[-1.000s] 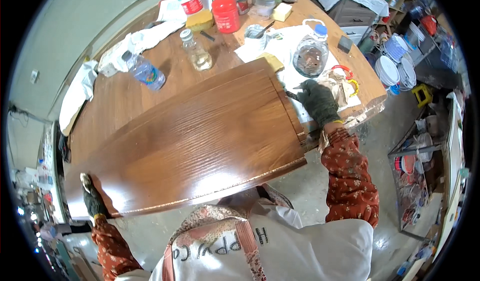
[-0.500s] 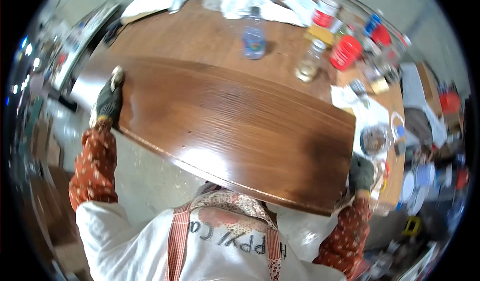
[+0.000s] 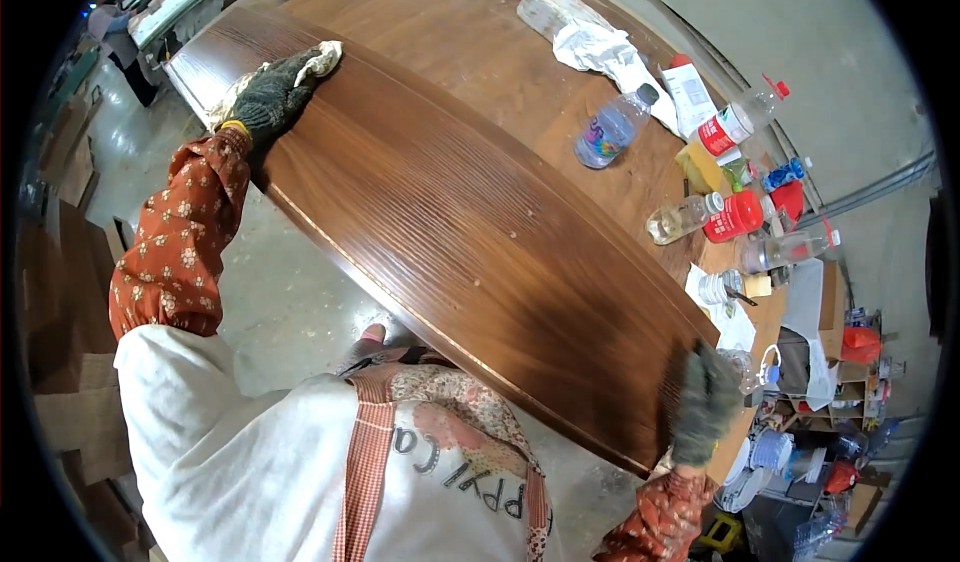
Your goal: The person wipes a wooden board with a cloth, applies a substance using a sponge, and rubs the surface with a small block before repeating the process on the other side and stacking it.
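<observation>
A long, glossy brown wooden panel (image 3: 440,202) with curved long edges lies slantwise in front of me, partly over the table. My left hand (image 3: 275,97), in a dark grey-green knit glove, presses on its far left part. Closed under that hand is a whitish cloth (image 3: 325,58), its ends sticking out beyond the fingers and beside the thumb. At the near right end of the panel is my right hand (image 3: 705,402), also gloved. Motion smears its fingers, so their grip cannot be made out.
The brown worktable (image 3: 420,17) holds a clear bottle with a dark cap (image 3: 615,127), a small jar (image 3: 683,219), a red container (image 3: 735,216) and a red-labelled bottle (image 3: 740,122). Crumpled white plastic (image 3: 610,57) lies at the back. Cardboard (image 3: 85,417) stands at left; a person (image 3: 120,47) is far left.
My left hand and its cloth appear farther up and right in view. The right hand shows lower and over the panel's end. The view has turned, so the panel slants more steeply.
</observation>
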Tool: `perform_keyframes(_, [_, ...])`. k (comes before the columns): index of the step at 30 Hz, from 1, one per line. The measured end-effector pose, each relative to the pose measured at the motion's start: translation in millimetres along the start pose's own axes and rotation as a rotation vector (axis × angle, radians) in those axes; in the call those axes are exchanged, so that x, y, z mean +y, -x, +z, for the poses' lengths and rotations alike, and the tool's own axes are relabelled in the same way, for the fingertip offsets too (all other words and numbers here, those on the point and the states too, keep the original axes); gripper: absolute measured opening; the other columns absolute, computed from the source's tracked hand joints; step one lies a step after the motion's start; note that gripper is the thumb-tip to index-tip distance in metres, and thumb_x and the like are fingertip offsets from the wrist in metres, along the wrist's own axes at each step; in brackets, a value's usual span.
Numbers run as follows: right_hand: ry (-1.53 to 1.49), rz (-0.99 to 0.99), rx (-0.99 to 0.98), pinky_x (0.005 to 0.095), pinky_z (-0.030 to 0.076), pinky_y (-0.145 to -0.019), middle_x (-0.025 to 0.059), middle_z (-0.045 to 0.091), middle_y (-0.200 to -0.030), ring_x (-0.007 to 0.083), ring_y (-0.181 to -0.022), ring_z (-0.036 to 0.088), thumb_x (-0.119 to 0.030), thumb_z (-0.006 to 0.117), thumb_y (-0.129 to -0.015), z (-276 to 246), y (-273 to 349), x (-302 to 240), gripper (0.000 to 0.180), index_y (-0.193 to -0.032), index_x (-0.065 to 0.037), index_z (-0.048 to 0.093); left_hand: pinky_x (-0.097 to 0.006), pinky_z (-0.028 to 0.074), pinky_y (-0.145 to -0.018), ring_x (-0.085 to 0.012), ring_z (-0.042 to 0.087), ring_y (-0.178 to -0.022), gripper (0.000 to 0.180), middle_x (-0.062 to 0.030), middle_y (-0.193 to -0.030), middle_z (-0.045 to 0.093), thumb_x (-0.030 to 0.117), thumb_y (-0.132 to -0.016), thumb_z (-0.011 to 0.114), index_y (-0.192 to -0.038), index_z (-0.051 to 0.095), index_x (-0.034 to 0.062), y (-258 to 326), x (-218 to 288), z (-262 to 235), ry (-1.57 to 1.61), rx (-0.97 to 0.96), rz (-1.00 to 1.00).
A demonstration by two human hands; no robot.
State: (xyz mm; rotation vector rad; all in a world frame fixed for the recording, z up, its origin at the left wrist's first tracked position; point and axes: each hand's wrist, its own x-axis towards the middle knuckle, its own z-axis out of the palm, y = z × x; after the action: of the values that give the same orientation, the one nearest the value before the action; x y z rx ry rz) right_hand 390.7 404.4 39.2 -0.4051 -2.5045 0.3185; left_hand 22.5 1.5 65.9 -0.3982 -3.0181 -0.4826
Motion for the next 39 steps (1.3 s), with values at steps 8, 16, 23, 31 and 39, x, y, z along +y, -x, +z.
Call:
perform_keyframes(8, [0.218, -0.706, -0.16, 0.0337, 0.044, -0.055, 0.0032, 0.056, -0.077, 0.0201, -0.069, 0.057, -0.013, 0.048, -0.08, 154.4, -104.1, -175.2, 0.03, -0.107, -0.006, 0.056, -0.041, 0.032, -0.101, -0.0276, 0.045, -0.119, 0.04, -0.0052, -0.133, 0.046, 0.032, -0.096, 0.033, -0.135, 0.04, 0.0237, -44.9, -48.0, 49.4, -0.151, 0.159, 0.419])
perform_keyframes(16, [0.379, -0.489, -0.239, 0.0359, 0.045, -0.052, 0.0074, 0.054, -0.068, 0.0225, -0.064, 0.058, -0.012, 0.051, -0.076, 225.6, -154.8, -209.7, 0.007, -0.082, -0.008, 0.053, -0.046, 0.028, -0.104, -0.0315, 0.042, -0.121, 0.045, -0.0087, -0.134, 0.045, 0.033, -0.093, 0.04, -0.134, 0.041, 0.0147, -57.5, -85.6, 76.2, -0.193, 0.277, 0.448])
perform_keyframes(23, [0.622, -0.518, -0.143, 0.0361, 0.047, -0.052, 0.0074, 0.055, -0.067, 0.0237, -0.062, 0.059, -0.009, 0.051, -0.076, 235.9, -136.1, -235.4, 0.003, -0.079, -0.009, 0.053, -0.046, 0.027, -0.105, -0.0325, 0.039, -0.123, 0.044, -0.0086, -0.135, 0.044, 0.03, -0.094, 0.041, -0.134, 0.04, 0.0126, -57.0, -80.5, 79.6, -0.19, 0.257, 0.471])
perform_keyframes(31, [0.118, -0.642, -0.034, 0.0393, 0.047, -0.056, 0.0109, 0.057, -0.07, 0.0279, -0.068, 0.06, -0.009, 0.051, -0.077, 233.3, -119.7, -243.4, 0.009, -0.086, -0.008, 0.054, -0.046, 0.027, -0.105, -0.0318, 0.039, -0.123, 0.045, -0.0092, -0.135, 0.044, 0.028, -0.093, 0.043, -0.134, 0.04, 0.0118, -52.5, -72.0, 76.0, -0.201, 0.24, 0.456])
perform_keyframes(39, [0.421, -0.284, -0.084, 0.0423, 0.047, -0.067, 0.0154, 0.061, -0.084, 0.0346, -0.075, 0.059, -0.016, 0.052, -0.084, 194.1, -151.0, -122.6, 0.017, -0.095, -0.005, 0.059, -0.046, 0.026, -0.105, -0.0312, 0.039, -0.123, 0.043, -0.0071, -0.136, 0.044, 0.028, -0.094, 0.042, -0.135, 0.039, 0.0149, -52.9, -73.5, 77.7, -0.191, 0.229, 0.455])
